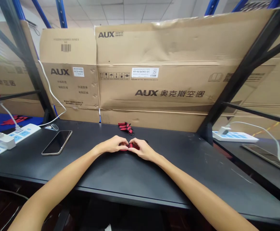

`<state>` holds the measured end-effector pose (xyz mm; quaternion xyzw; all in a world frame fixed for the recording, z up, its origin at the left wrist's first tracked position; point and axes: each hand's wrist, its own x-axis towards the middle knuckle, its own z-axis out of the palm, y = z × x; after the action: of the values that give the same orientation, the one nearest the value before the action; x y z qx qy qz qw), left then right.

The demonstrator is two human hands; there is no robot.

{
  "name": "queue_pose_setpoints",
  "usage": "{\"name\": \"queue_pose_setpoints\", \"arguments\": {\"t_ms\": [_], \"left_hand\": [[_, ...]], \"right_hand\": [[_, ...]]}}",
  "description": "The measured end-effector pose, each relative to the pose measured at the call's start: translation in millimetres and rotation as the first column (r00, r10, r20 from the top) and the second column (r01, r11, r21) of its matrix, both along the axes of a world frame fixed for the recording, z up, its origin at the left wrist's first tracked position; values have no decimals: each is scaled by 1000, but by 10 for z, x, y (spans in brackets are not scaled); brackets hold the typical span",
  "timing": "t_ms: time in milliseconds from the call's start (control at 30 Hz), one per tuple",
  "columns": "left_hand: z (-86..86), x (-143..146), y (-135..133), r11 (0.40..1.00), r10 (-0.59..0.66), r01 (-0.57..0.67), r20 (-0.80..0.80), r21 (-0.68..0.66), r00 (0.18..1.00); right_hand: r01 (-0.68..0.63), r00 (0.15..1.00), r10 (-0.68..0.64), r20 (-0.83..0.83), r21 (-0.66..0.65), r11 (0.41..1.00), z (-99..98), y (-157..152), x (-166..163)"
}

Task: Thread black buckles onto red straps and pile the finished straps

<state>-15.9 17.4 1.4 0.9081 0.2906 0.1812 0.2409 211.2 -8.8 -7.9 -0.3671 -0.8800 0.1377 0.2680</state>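
Both hands meet over the middle of the black table, closed on a red strap (130, 145) with black parts. My left hand (114, 144) pinches its left side between thumb and fingers. From the right, my right hand (142, 149) grips the other side, the fingertips of the two hands almost touching. Much of the strap is hidden by the fingers. Just beyond the hands lies a small bunch of red straps (126, 127) with black metal-looking clips.
A phone (57, 142) lies at the left, near a white power strip (22, 136) with plugs and cables. Cardboard panels (154, 77) stand along the back of the black table (120, 179). Dark metal posts (238, 70) rise at both sides; another power strip (236, 136) sits at right.
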Motion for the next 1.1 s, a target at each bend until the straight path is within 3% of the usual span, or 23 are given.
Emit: {"name": "queue_pose_setpoints", "arguments": {"t_ms": [100, 233, 367, 500, 667, 800, 1000, 1033, 1100], "left_hand": [[-42, 83, -33, 997, 24, -24, 3, -74, 1000], [-92, 105, -16, 994, 105, -104, 38, -34, 994], [-68, 71, 15, 997, 64, -64, 4, -45, 998], [6, -107, 119, 995, 44, -48, -44, -84, 998], [93, -499, 311, 983, 166, -178, -173, -54, 971], [156, -737, 373, 918, 390, -389, -343, 73, 855], [213, -717, 283, 730, 678, -575, -495, 369, 544], [209, -679, 263, 723, 688, -570, -487, 391, 539], [185, -587, 224, 761, 649, -509, -456, 403, 610]], "right_hand": [[-47, 999, 47, -11, -20, 999, 5, -12, -5], [-81, 997, 81, 2, -10, 997, 0, -20, 1], [-82, 995, 80, 60, 36, 996, -14, -13, -14], [-26, 994, 15, 109, 97, 995, -11, 53, 34], [87, 985, -114, 132, 193, 977, -13, 186, 272], [242, 927, -299, 225, 249, 938, -38, 273, 421], [431, 795, -509, 330, 281, 857, -100, 293, 322], [467, 771, -546, 328, 290, 835, -108, 284, 294], [500, 750, -586, 307, 317, 806, -120, 264, 247]]}}
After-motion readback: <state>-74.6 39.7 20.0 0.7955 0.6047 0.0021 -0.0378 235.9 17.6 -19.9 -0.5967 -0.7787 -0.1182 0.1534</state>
